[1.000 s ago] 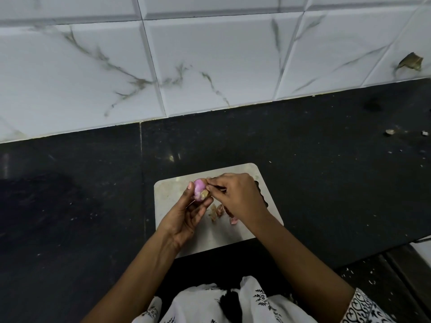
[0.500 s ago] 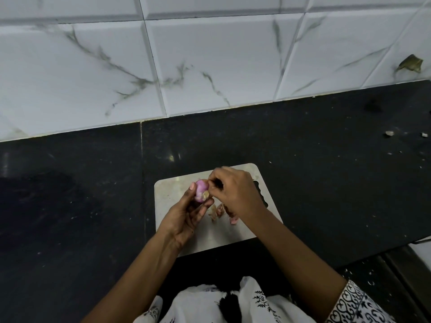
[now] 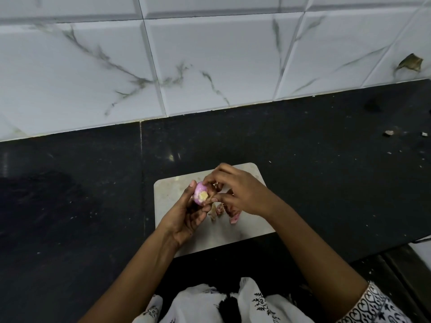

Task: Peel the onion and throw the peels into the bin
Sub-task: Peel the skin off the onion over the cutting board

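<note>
A small pink-purple onion (image 3: 200, 193) with a pale yellow cut end facing me sits in my left hand (image 3: 186, 215), held between thumb and fingers above a white cutting board (image 3: 168, 206). My right hand (image 3: 240, 190) is right beside it, fingertips pinching at the onion's skin on its right side. Loose peel pieces (image 3: 224, 212), pinkish and tan, lie on the board under my right hand, partly hidden by it. No bin is in view.
The board lies on a black stone counter (image 3: 326, 171) against a white marble-tiled wall (image 3: 210, 54). Small scraps (image 3: 389, 133) lie at the counter's far right, and a brown leaf-like scrap (image 3: 410, 62) clings to the wall. A step edge (image 3: 396, 264) drops at lower right.
My right hand has shifted slightly up and over the onion, its fingers now working the skin. The onion has turned so its yellow cut end faces me more.
</note>
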Tool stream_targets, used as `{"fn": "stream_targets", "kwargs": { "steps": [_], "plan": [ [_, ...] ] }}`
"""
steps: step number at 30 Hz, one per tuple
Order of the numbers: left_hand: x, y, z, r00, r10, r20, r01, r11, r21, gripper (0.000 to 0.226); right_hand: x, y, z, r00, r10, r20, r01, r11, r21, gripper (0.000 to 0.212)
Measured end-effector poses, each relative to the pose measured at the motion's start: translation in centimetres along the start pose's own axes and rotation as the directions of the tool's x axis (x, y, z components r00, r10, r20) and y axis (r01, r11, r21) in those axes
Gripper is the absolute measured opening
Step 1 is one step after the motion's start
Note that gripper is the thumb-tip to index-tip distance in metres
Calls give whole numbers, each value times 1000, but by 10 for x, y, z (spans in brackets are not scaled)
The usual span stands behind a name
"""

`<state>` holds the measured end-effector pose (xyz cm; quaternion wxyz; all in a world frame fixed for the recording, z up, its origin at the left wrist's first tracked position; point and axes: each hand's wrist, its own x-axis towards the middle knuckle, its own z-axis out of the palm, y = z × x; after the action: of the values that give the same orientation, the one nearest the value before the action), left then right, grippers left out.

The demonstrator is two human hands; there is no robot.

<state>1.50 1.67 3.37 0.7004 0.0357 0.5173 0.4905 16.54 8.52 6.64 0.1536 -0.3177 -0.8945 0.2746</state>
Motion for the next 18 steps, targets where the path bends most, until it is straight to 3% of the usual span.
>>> {"fn": "stream_targets", "kwargs": {
  "steps": [3, 8, 14, 18],
  "plan": [
    [-1, 3, 0, 1000, -2, -9, 2, 999, 50, 45, 5, 2, -7, 997, -31, 70, 32, 999, -12, 31],
    [-1, 10, -2, 999, 2, -36, 1, 998, 68, 50, 6, 4, -5, 996, -77, 45, 75, 996, 52, 12],
    [-5, 14, -3, 1000, -12, -29, 14, 995, 99, 54, 6, 3, 0, 999, -54, 8, 53, 995, 86, 33],
    [-6, 16, -5, 1000, -16, -18, 18, 996, 86, 60, 7, 3, 1, 996, -84, -18, 86, 987, 132, 19]
  ]
}}
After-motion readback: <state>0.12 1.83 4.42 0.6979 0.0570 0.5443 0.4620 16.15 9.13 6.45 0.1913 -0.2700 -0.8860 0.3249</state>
